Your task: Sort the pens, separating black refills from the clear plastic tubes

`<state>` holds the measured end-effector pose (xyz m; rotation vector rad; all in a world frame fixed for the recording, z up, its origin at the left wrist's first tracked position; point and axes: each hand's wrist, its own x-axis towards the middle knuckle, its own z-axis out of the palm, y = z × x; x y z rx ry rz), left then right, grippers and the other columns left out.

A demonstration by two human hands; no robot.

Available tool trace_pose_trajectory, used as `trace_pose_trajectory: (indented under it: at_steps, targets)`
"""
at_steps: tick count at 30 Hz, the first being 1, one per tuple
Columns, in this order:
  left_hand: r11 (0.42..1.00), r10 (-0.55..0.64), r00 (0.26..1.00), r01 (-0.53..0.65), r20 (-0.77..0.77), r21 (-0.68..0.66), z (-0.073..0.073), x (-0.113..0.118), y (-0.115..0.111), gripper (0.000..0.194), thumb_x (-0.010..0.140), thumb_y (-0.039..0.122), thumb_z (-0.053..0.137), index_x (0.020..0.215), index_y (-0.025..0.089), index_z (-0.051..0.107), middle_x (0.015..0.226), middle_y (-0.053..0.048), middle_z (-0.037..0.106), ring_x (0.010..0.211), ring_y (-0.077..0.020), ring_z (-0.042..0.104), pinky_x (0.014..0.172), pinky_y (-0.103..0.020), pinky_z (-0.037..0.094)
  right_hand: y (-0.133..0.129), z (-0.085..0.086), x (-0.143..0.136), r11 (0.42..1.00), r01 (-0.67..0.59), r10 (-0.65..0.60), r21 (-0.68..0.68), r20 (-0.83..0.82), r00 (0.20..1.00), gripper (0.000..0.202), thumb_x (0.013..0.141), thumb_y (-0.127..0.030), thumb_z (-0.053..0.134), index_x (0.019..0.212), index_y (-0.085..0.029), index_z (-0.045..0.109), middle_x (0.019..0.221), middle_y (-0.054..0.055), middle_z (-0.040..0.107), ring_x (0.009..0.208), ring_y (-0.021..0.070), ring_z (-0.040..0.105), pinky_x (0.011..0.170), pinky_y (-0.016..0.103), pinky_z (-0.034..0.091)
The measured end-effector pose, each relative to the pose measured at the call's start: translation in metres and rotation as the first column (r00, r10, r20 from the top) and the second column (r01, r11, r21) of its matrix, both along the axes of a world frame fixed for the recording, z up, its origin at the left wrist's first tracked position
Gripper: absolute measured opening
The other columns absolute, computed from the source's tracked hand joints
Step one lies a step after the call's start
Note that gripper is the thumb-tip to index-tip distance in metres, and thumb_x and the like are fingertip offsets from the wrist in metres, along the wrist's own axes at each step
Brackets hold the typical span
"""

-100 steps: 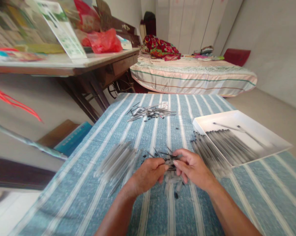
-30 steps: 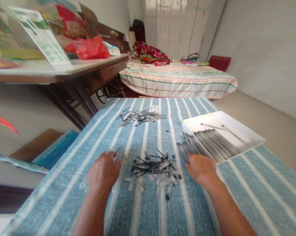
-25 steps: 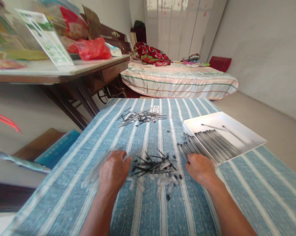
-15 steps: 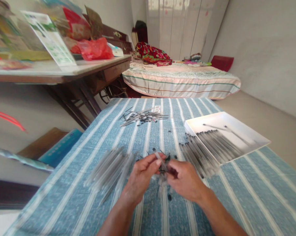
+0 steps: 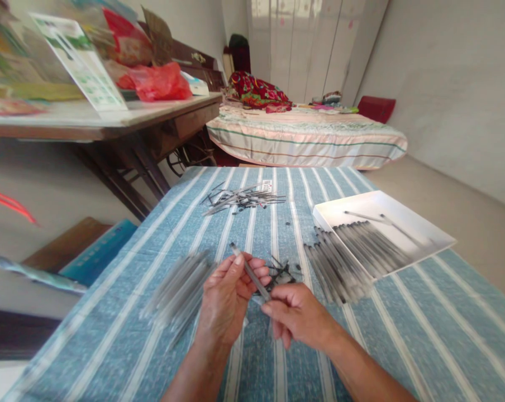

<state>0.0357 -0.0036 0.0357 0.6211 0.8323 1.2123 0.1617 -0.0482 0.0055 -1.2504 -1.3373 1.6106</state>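
A slim grey pen (image 5: 251, 272) with a dark end slants between my two hands. My left hand (image 5: 229, 290) grips its upper part, thumb pressed on the barrel near the dark end. The fingers of my right hand (image 5: 298, 312) are closed round its lower end. Just beyond the hands lies a small heap of black pen parts (image 5: 284, 273). A bundle of translucent grey pen barrels (image 5: 179, 290) is to the left of my left hand. Right of my right hand, a row of dark-tipped pens (image 5: 336, 265) rests against the white box.
The white box (image 5: 428, 259) at the right holds several more pens. Farther back on the striped cloth (image 5: 152, 357) lies a pile of thin refills and small parts (image 5: 244, 198). A side table (image 5: 160, 111) with bags stands at left; a bed (image 5: 311, 131) is behind.
Both hands have moved a little apart and the pen between them now shows more fully, shifted left and tilted. The heap of black parts is less covered.
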Motion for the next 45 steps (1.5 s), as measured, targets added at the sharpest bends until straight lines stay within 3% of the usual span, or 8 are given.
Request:
trace_pose_trajectory:
  at_steps: [4, 12, 19, 23, 28, 35, 42, 45]
  targets:
    - [0.995, 0.097, 0.995, -0.097, -0.035, -0.013, -0.003, 0.003, 0.002, 0.009, 0.075, 0.019, 0.059, 0.079, 0.010, 0.058, 0.069, -0.007, 0.067, 0.059, -0.0159, 0.064, 0.057, -0.029, 0.054, 0.000, 0.008, -0.009, 0.970, 0.139, -0.184, 0.200, 0.232, 0.955, 0.021, 0.074, -0.026, 0.054, 0.057, -0.017, 0.045, 0.046, -0.006, 0.046, 0.037, 0.0049, 0.042, 0.040, 0.016, 0.028]
    - [0.885, 0.457, 0.889, -0.457, 0.014, 0.089, 0.012, -0.049, 0.038, 0.017, 0.080, 0.015, 0.047, 0.064, 0.013, 0.053, 0.055, 0.002, 0.054, 0.043, -0.0068, 0.049, 0.046, -0.021, 0.048, -0.011, -0.002, -0.009, 0.924, 0.005, -0.248, 0.383, 0.587, 0.771, 0.021, 0.074, -0.030, 0.055, 0.057, -0.017, 0.050, 0.049, -0.004, 0.049, 0.048, 0.0080, 0.044, 0.047, 0.019, 0.025]
    - [0.998, -0.021, 0.969, 0.034, -0.248, 0.046, 0.001, -0.028, 0.019, 0.012, 0.072, 0.024, 0.060, 0.069, 0.014, 0.053, 0.055, 0.003, 0.052, 0.042, -0.0066, 0.044, 0.037, -0.017, 0.036, -0.001, 0.003, 0.008, 0.891, 0.019, -0.378, 0.455, 0.716, 0.587, 0.031, 0.081, -0.045, 0.047, 0.069, -0.020, 0.061, 0.052, 0.000, 0.057, 0.050, 0.0125, 0.052, 0.049, 0.022, 0.026]
    - [0.926, -0.310, 0.779, 0.377, -0.545, 0.012, -0.002, -0.018, 0.008, 0.023, 0.077, 0.032, 0.055, 0.063, 0.014, 0.052, 0.052, 0.003, 0.051, 0.037, -0.0044, 0.039, 0.036, -0.016, 0.029, 0.003, 0.002, 0.020, 0.839, 0.178, -0.469, 0.515, 0.516, 0.717, 0.040, 0.084, -0.048, 0.041, 0.064, -0.017, 0.057, 0.051, -0.002, 0.052, 0.048, 0.0095, 0.048, 0.050, 0.019, 0.031]
    - [0.777, -0.446, 0.480, 0.627, -0.755, -0.061, 0.001, -0.012, 0.002, 0.024, 0.078, 0.032, 0.051, 0.061, 0.015, 0.052, 0.050, 0.005, 0.048, 0.039, -0.0049, 0.039, 0.038, -0.016, 0.028, 0.006, 0.001, 0.026, 0.871, 0.293, -0.424, 0.394, 0.303, 0.853, 0.048, 0.086, -0.049, 0.036, 0.051, -0.016, 0.043, 0.039, -0.004, 0.042, 0.038, 0.0066, 0.041, 0.045, 0.018, 0.032]
    - [0.687, -0.438, 0.351, 0.725, -0.828, -0.056, 0.001, -0.011, 0.001, 0.020, 0.077, 0.029, 0.048, 0.064, 0.016, 0.057, 0.051, 0.004, 0.049, 0.044, -0.0069, 0.042, 0.041, -0.017, 0.031, 0.006, 0.000, 0.026, 0.958, 0.202, -0.238, 0.202, 0.170, 0.956, 0.043, 0.084, -0.046, 0.042, 0.053, -0.016, 0.042, 0.038, -0.005, 0.046, 0.027, 0.0041, 0.037, 0.032, 0.015, 0.025]
    - [0.681, -0.460, 0.351, 0.729, -0.815, -0.070, 0.001, -0.015, 0.000, 0.022, 0.076, 0.029, 0.049, 0.061, 0.016, 0.057, 0.049, 0.003, 0.049, 0.042, -0.0076, 0.041, 0.040, -0.017, 0.028, 0.007, -0.001, 0.032, 0.990, 0.077, -0.074, 0.114, -0.024, 0.997, 0.034, 0.079, -0.047, 0.051, 0.083, -0.013, 0.055, 0.057, -0.001, 0.059, 0.039, 0.0082, 0.054, 0.035, 0.016, 0.034]
    - [0.681, -0.443, 0.346, 0.730, -0.827, -0.060, 0.002, -0.015, 0.000, 0.022, 0.076, 0.030, 0.049, 0.062, 0.016, 0.058, 0.050, 0.003, 0.050, 0.042, -0.0077, 0.041, 0.041, -0.018, 0.029, 0.007, -0.001, 0.031, 0.989, 0.091, -0.100, 0.120, 0.064, 0.993, 0.036, 0.079, -0.048, 0.049, 0.074, -0.013, 0.055, 0.050, -0.002, 0.056, 0.033, 0.0060, 0.048, 0.033, 0.015, 0.031]
